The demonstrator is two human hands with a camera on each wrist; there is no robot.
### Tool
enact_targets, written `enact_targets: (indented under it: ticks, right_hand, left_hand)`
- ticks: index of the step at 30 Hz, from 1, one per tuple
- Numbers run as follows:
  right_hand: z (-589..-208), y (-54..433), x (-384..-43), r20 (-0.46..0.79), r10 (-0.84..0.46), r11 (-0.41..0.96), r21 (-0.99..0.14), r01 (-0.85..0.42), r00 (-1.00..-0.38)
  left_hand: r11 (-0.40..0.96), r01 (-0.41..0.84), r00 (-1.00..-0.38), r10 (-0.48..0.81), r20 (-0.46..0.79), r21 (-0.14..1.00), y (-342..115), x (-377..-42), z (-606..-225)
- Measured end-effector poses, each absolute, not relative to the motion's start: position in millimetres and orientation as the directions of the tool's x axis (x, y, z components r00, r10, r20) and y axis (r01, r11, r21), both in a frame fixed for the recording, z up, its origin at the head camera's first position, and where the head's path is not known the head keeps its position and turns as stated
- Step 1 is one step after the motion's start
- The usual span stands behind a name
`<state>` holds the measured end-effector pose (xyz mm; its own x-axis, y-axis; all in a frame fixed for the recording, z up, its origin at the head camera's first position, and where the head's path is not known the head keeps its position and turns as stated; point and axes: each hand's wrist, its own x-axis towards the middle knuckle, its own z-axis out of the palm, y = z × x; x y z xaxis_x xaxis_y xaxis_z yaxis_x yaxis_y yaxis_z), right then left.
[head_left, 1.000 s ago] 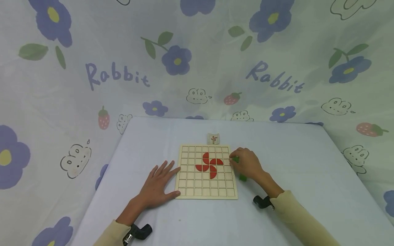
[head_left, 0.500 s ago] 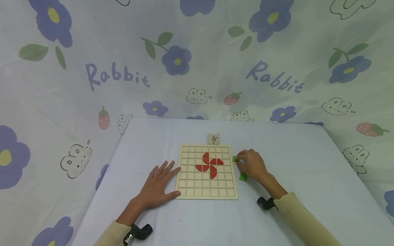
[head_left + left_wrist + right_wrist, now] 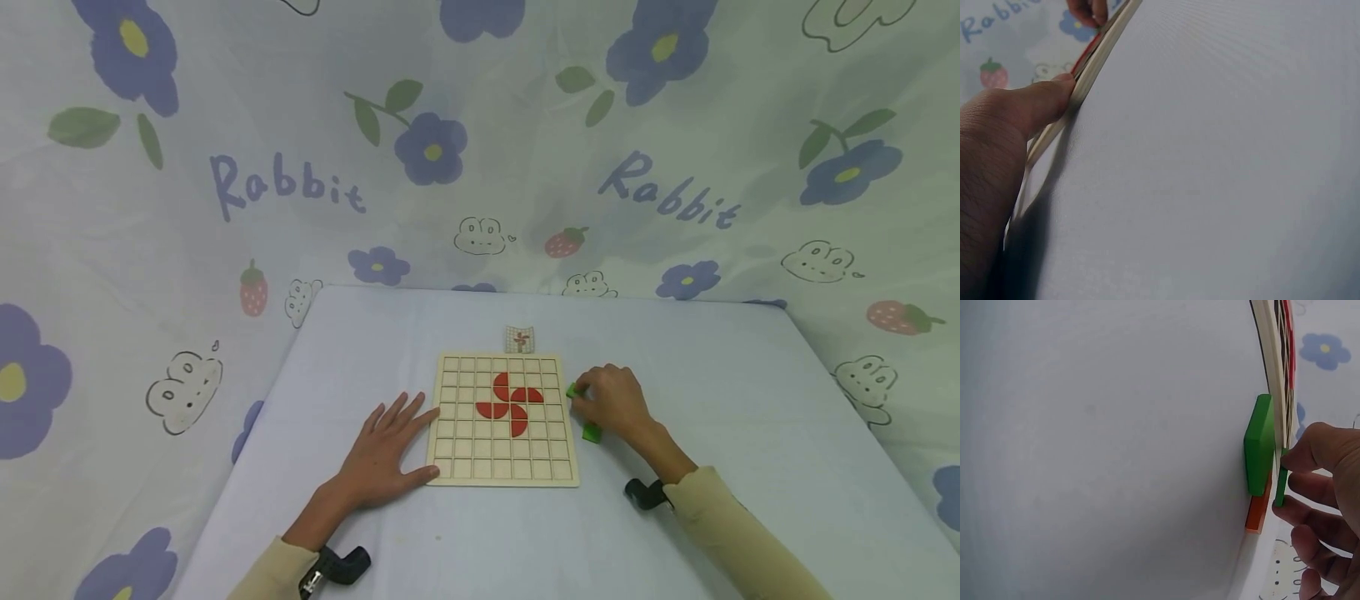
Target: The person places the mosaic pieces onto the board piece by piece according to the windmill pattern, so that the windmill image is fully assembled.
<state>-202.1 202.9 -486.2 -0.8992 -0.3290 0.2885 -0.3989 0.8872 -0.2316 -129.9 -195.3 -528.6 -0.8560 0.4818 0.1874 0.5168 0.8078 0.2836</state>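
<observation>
A pale wooden grid board (image 3: 465, 448) lies flat, with several red quarter-round pieces (image 3: 527, 395) forming a pinwheel near its middle. My left hand (image 3: 381, 462) rests with fingers spread on the table, thumb and a fingertip at the board's left edge. Beyond the right edge, my right hand (image 3: 613, 402) pinches a small green tile (image 3: 1282, 482) between thumb and fingertips, seen edge-on in the right wrist view. A second green tile (image 3: 1260, 445) lies beside the board, near that hand. Past it shows an orange piece (image 3: 1258, 511), hidden in the head view.
A small card (image 3: 520, 340) printed with a grid and a red pinwheel stands at the board's far edge. White cloth (image 3: 360, 333) covers the table. A flower-and-rabbit printed curtain (image 3: 487, 183) hangs behind and at the sides.
My right hand has drawn back slightly to the right from the board's edge, and the pinched green tile has turned in its fingers. My left hand has stayed in place.
</observation>
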Motion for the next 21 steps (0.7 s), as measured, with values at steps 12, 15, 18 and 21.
enact_targets:
  ticks: [12,15,18,21]
  right_hand:
    - [-484.5,185.4,-195.8,0.345,-0.389,0.851,-0.221,-0.476,-0.854]
    - [-484.3,175.9,-192.9,0.365,-0.431,0.818,-0.227,-0.528,-0.825]
    - [-484.3,165.3,-191.1,0.381,-0.476,0.778,-0.239,-0.582,-0.793]
    - [-485.3,153.4,-189.9,0.414,-0.523,0.72,-0.254,-0.646,-0.745]
  left_hand:
    - [0.804,0.52,-0.854,0.484,0.192,0.289,-195.5,-129.9,-529.1]
    - [0.806,0.517,-0.856,0.481,0.189,0.288,-194.8,-129.8,-529.0]
    - [0.81,0.513,-0.858,0.478,0.188,0.284,-194.5,-129.7,-529.2]
    - [0.811,0.513,-0.858,0.477,0.191,0.279,-194.3,-129.6,-528.7]
